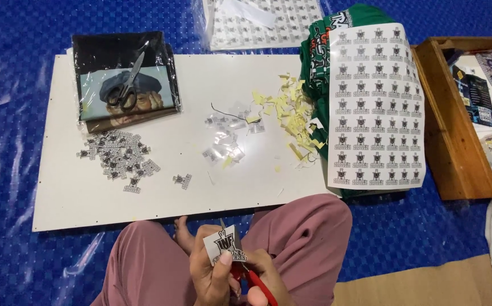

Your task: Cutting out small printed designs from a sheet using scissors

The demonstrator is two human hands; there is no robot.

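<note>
Low in the middle of the view, my left hand (212,277) pinches a small white sticker with a black design (223,245). My right hand (263,277) grips red-handled scissors (254,280), whose blades reach up behind the sticker. Both hands hover over my crossed legs in pink trousers (308,226). Ahead lies a white board (183,170). On it are a heap of cut-out stickers (120,158), a single cut sticker (182,180), clear backing bits (226,141) and yellow paper scraps (288,116).
A bagged dark garment (124,79) with grey scissors (127,88) on top sits at the board's far left. A large uncut sticker sheet (373,107) lies over a green garment at right. A wooden tray (455,124) stands far right on blue tarp (7,113).
</note>
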